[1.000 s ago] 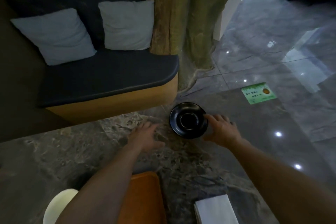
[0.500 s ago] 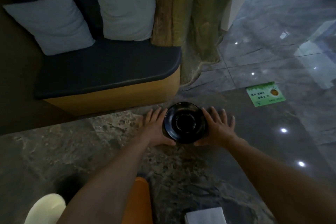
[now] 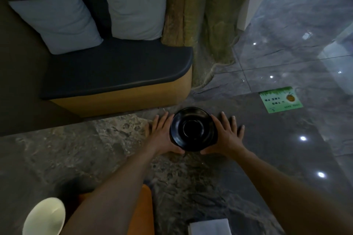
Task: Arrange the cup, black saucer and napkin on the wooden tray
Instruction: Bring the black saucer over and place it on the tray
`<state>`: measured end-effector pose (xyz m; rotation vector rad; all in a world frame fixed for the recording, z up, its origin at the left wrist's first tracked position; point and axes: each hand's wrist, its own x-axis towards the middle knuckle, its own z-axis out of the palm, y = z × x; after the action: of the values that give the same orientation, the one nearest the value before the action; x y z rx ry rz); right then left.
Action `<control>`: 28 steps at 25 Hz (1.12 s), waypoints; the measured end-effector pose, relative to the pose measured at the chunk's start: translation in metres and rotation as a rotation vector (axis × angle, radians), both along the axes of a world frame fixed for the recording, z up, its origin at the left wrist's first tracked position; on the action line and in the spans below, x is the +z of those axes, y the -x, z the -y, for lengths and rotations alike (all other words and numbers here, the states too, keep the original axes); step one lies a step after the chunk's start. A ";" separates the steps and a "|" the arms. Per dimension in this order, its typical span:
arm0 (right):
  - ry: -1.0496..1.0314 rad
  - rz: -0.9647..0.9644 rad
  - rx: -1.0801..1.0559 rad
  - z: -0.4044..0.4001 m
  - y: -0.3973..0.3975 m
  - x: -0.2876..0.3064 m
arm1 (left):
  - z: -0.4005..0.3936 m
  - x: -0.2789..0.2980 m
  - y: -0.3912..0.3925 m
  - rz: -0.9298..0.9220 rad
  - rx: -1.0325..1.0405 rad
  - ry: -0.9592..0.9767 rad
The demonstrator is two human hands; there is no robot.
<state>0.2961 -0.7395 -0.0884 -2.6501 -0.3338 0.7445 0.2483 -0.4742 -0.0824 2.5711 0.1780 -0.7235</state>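
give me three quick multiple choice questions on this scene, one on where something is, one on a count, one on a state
1. Where is the black saucer?
A. on the wooden tray
B. near the far edge of the stone table, between both hands
C. on the bench

2. How many pillows are on the bench?
A. one
B. two
C. four

3. What is on the wooden tray?
A. the cup
B. the napkin
C. nothing that shows; an arm hides part of it

Answers: 1 B, the left hand and right hand flank it on the table. 2 B, two pale pillows lean there. 3 C, cup and napkin sit beside it.
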 end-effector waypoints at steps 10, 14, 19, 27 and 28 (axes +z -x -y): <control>0.024 -0.096 0.048 0.005 0.042 0.020 | 0.016 0.030 0.064 -0.050 0.078 0.007; 0.011 -0.092 0.082 0.007 0.073 0.032 | 0.022 0.046 0.104 -0.038 0.129 0.021; -0.020 -0.097 0.141 0.007 0.110 0.048 | 0.027 0.063 0.154 -0.015 0.208 0.015; -0.080 -0.103 0.242 -0.014 0.156 0.077 | 0.015 0.086 0.223 0.066 0.317 0.080; -0.088 -0.098 0.252 -0.017 0.160 0.080 | 0.013 0.089 0.230 0.074 0.332 0.080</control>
<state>0.1360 -0.7226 -0.0082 -2.5066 -0.6658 0.9105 0.0182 -0.4874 0.0070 2.4051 0.5261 -0.4997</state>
